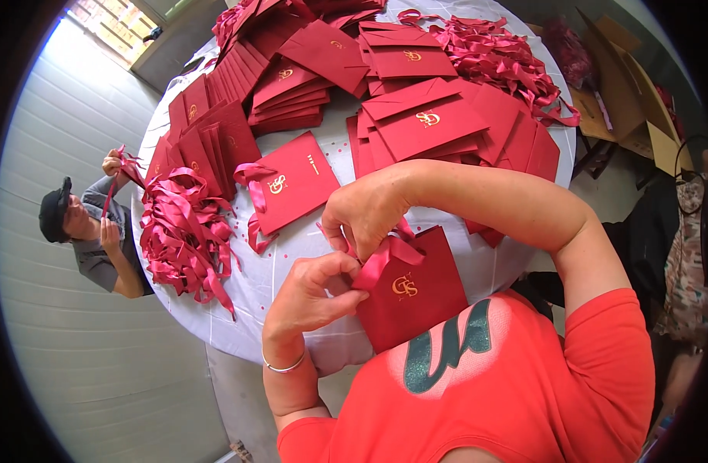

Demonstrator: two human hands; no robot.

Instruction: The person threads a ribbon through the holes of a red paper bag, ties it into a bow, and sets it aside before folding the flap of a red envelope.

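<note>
A red paper gift bag [416, 297] with a gold emblem lies tilted against the table's near edge, close to my body. A pink ribbon [392, 256] is looped at its top edge. My left hand [311, 293] pinches the ribbon between thumb and fingers at the bag's upper left corner. Just above it, my right hand [369, 207] bends down over the bag's top, its fingertips closed on the ribbon too. Part of the ribbon is hidden behind my fingers. Beyond my hands lies another red gift bag [296, 174] with a ribbon attached.
Stacks of red bags [423, 119] cover the far side of the round, white-clothed table [281, 309]. Heaps of pink ribbon [186, 231] lie at left and far right. At the left edge a person [99, 231] holds up a ribbon. Cardboard boxes [628, 100] stand at right.
</note>
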